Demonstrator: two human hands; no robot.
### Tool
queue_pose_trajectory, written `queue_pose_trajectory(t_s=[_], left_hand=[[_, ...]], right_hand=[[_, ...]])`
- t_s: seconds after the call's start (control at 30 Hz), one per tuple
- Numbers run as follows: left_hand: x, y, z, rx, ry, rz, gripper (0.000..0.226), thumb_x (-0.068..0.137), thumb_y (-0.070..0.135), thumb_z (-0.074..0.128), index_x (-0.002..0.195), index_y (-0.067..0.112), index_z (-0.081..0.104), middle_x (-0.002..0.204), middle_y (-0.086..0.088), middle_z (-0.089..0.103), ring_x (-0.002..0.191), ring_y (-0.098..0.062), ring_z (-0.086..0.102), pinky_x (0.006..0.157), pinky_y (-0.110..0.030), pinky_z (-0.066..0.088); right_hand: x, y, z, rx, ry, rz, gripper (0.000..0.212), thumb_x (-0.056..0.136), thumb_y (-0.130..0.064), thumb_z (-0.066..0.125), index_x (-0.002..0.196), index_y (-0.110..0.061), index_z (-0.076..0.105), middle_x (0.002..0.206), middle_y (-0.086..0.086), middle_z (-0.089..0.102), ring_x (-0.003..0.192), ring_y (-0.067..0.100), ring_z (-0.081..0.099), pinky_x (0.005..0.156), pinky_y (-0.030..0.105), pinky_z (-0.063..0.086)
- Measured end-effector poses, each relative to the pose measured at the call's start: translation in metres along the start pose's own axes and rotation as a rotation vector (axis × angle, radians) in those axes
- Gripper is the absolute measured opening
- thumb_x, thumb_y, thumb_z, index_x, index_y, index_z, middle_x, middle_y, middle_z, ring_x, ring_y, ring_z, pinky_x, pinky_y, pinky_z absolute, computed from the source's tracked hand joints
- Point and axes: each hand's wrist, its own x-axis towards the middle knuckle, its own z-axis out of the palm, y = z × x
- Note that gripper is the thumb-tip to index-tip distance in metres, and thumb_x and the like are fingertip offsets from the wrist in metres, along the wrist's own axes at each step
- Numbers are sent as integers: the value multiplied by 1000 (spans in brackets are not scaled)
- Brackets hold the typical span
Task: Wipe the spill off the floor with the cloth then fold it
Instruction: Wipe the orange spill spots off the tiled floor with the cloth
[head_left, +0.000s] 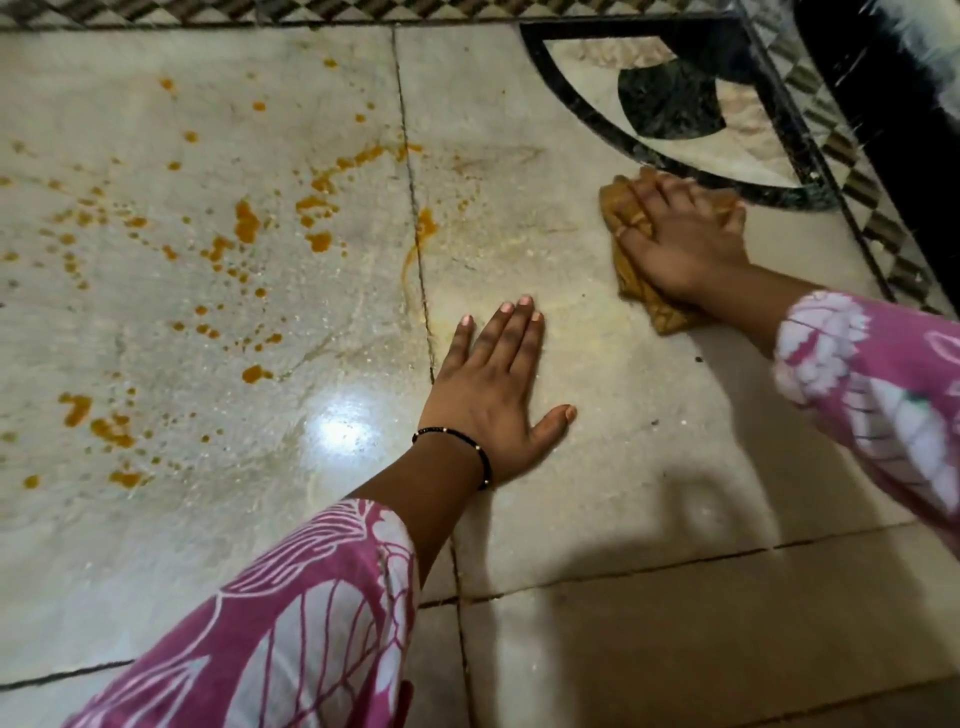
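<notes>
The right hand (685, 244) lies at about two o'clock in the view, palm down on the cloth (631, 270), fingers spread and lightly curled over the bunched fabric, pressing it to the floor (597, 649). The cloth is a crumpled ochre wad, stained orange-yellow, sticking out past the fingertips and under the heel of the hand; it sits just beside the dark curved inlay (576, 104) at one o'clock. The left hand (493, 384) is at the centre, flat on the floor with fingers straight and together, thumb out to the side, holding nothing; a black bead bracelet (462, 452) circles its wrist. The spill (247, 223) spreads from nine to eleven o'clock as orange drops and blotches, well apart from the cloth, with a pale yellow smear between the two hands. Both forearms wear pink sleeves (291, 623) with a white pattern.
</notes>
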Motion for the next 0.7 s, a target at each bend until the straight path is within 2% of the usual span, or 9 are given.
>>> queue_pose_trajectory(t_s=[0.17,0.3,0.37,0.43,0.57,0.63,0.7], left_hand=[[-1,3,-6,-27,28,-84,100,83,71,28,150,5,-8,158,-13,-14,146,-25,-12,118,-45,-6],[-4,4,-6,-30,49,-183,113,77,78,30,148,-1,-7,156,-21,-14,145,-31,-15,117,-47,-7],[-4,3,-4,-51,44,-204,112,78,79,28,148,-2,-7,156,-21,-13,145,-30,-14,118,-45,-8],[-4,3,-4,-84,49,-202,109,81,78,26,148,-1,-7,157,-19,-12,146,-28,-13,118,-42,-9],[-5,2,-4,-94,56,-213,104,83,75,25,149,0,-6,158,-17,-11,146,-26,-13,118,-41,-10],[-4,3,-4,-79,49,-207,103,84,74,25,149,0,-4,158,-17,-10,146,-27,-13,118,-41,-9],[-3,3,-4,-70,43,-212,104,83,75,25,149,0,-4,158,-18,-9,146,-27,-11,119,-42,-7]], right_hand=[[-27,-48,8,-58,-30,-286,67,89,-58,25,150,-36,10,160,-5,6,146,21,3,113,57,1],[-82,-14,17,-85,-1,-511,71,82,-61,23,149,-40,16,159,-11,11,146,15,9,114,52,6],[-87,17,18,-23,23,-491,66,83,-56,27,147,-43,21,157,-11,16,145,16,14,113,51,11],[-67,37,14,51,44,-369,65,82,-55,26,146,-44,20,157,-10,18,144,16,16,112,51,12],[0,18,4,88,80,-99,62,90,-56,25,149,-36,20,159,-7,15,145,19,11,114,51,5],[16,-19,1,73,67,-111,57,96,-50,29,149,-32,20,159,-6,13,145,20,10,114,52,5],[9,-59,4,40,31,-244,55,97,-46,32,149,-30,21,159,-5,13,145,20,10,115,52,6]])
